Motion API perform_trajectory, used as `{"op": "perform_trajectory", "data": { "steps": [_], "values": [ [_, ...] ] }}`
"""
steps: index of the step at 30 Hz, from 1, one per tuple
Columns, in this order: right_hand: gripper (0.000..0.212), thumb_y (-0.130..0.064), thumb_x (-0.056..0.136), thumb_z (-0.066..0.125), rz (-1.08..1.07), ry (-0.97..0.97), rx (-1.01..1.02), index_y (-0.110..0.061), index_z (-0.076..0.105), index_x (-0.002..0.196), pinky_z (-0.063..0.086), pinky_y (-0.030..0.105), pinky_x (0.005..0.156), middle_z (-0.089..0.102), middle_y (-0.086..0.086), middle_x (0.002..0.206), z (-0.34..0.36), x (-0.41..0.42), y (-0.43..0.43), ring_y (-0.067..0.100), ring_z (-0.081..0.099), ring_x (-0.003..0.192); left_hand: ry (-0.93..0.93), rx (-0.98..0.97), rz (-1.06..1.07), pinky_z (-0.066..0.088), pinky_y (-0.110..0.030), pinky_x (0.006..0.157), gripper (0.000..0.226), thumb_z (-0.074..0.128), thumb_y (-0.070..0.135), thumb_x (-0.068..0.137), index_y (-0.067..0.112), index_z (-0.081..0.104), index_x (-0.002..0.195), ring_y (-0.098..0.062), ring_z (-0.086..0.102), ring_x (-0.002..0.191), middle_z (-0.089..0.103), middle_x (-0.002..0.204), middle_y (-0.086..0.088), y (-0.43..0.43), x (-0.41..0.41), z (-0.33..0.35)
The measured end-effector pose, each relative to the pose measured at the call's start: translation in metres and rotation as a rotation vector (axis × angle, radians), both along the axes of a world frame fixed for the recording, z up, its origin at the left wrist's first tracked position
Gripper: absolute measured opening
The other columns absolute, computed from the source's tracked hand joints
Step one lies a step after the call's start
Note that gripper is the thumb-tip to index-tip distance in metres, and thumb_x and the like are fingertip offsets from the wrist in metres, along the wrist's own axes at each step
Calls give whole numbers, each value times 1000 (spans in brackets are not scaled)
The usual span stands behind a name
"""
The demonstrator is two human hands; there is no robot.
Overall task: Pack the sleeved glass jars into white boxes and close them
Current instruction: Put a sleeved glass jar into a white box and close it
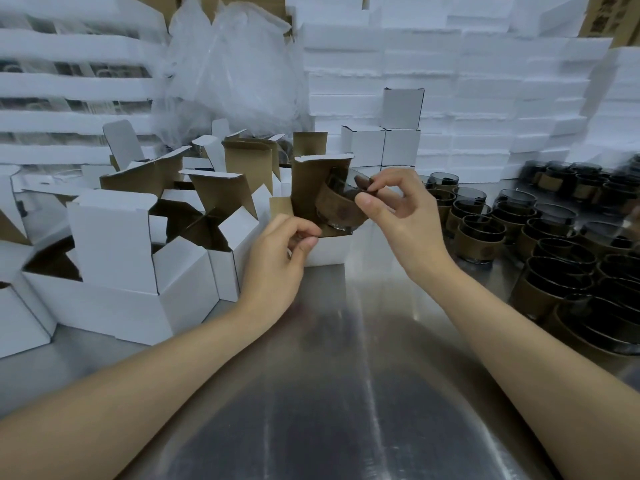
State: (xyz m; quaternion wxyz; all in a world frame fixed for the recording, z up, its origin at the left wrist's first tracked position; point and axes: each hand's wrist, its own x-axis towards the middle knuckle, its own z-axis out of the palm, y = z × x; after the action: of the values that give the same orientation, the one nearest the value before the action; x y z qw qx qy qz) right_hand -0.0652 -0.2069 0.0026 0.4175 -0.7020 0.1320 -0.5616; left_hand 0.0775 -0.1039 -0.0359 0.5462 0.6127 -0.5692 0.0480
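The sleeved glass jar [341, 204], smoky glass in a brown band, hangs tilted in the mouth of an open white box [325, 253]. Its base points down and left into the brown-lined opening, and its rim is turned up and right. The right hand [398, 211] carries it from the right, its fingers [367, 202] pinching the rim, thumb on the outside and forefinger hooked over the edge. The left hand [277, 258] pinches the box's near left edge or flap; which one is hard to tell. The jar's axis leans across the opening, so it probably needs righting before it can sink in. More open boxes [114, 237] crowd the left of the surface [346, 358], waiting jars [485, 230] stand on the right, and closed boxes [401, 133] are stacked behind.
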Motion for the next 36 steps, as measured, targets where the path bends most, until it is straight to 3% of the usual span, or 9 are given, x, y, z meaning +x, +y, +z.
{"op": "perform_trajectory", "data": {
  "steps": [5,9,14,19,24,26,29,32,36],
  "values": [
    [15,-3,82,73,-67,70,-159,-9,63,91,49,35,98,54,17,105,-4,3,1,24,59,110,25,1,-44,36,-3,68,17,59,7,92,23,64,92,7,51,82,54,87,19,3,-5,2],
    [13,-12,81,74,-173,230,-238,-10,67,91,41,14,95,63,4,103,-11,4,-5,0,55,114,17,-7,-58,37,-4,69,16,59,7,92,23,64,93,7,51,83,55,88,18,4,-6,3],
    [7,-14,89,65,-156,474,-235,-14,69,84,43,15,95,66,1,111,-16,6,-10,4,50,121,-1,-1,-38,38,-4,68,13,59,10,92,21,64,96,6,52,82,54,91,18,3,-6,3],
    [23,0,96,48,-200,206,-99,-9,62,111,45,17,94,54,2,122,-20,11,-10,-2,51,113,67,-79,13,46,-12,74,32,62,11,91,24,51,118,-3,54,85,36,117,7,2,-4,3],
    [26,-1,98,45,-73,-45,353,-9,51,122,55,33,91,57,10,118,-16,11,-16,18,59,112,123,78,32,35,-29,110,62,56,20,95,19,20,144,-12,33,132,13,149,0,-2,-2,-3],
    [30,-3,96,52,-80,-19,337,-13,50,124,51,35,97,57,6,122,-18,11,-16,8,62,104,246,142,-87,27,-17,110,69,55,23,96,24,9,148,-8,26,139,17,151,8,-3,-2,-2],
    [38,-2,93,58,33,-10,358,-10,47,129,54,28,91,55,7,126,-21,14,-12,-1,64,93,274,110,-166,24,-8,106,66,54,19,96,27,13,146,4,31,133,30,148,17,-2,-2,-1],
    [25,-4,94,56,44,148,236,-8,60,119,49,24,93,65,7,116,-23,17,-9,4,62,98,97,111,-160,20,2,98,54,54,16,95,30,27,140,12,34,126,47,136,18,1,-4,-1],
    [16,-14,96,56,-77,332,79,-15,70,104,43,33,102,70,-1,107,-23,16,-10,12,61,108,-93,142,-101,19,4,94,32,53,16,96,21,55,128,7,34,121,51,126,12,0,-3,0]
  ]
}}
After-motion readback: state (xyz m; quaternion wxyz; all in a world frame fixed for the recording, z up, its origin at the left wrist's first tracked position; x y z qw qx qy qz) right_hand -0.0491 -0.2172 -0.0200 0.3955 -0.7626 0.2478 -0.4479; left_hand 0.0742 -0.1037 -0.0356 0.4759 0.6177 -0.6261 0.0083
